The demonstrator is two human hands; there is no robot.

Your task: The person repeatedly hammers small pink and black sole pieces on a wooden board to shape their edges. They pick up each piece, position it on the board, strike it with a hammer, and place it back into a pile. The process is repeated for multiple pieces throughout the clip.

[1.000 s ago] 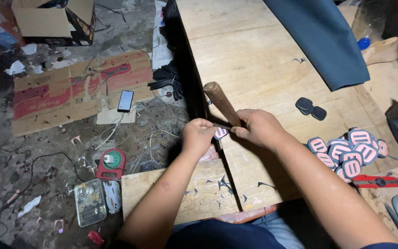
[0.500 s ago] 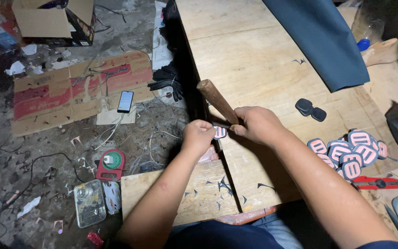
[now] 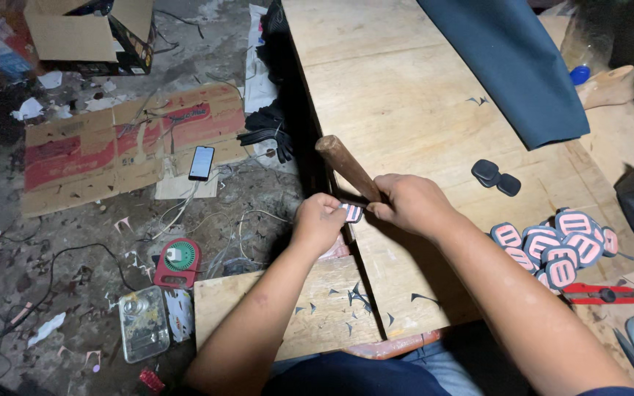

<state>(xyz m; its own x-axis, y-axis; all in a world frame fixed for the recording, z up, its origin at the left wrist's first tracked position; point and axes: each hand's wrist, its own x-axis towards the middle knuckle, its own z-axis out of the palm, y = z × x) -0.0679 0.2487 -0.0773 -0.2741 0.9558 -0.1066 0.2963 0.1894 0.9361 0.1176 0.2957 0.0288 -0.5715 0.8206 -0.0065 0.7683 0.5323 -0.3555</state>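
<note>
At the tabletop's (image 3: 405,95) left edge, left hand (image 3: 318,220) grip pinches a small rounded pink-and-black patch (image 3: 351,212); right hand (image 3: 409,204) grip clamps a brown wooden tool handle (image 3: 346,167) just above it. Matching patches (image 3: 555,246) pile near the right edge.

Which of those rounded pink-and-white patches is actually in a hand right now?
The single patch pinched in the left hand, beside the wooden handle gripped by the right hand. All the others lie loose in the pile on the wooden table, untouched.
</note>
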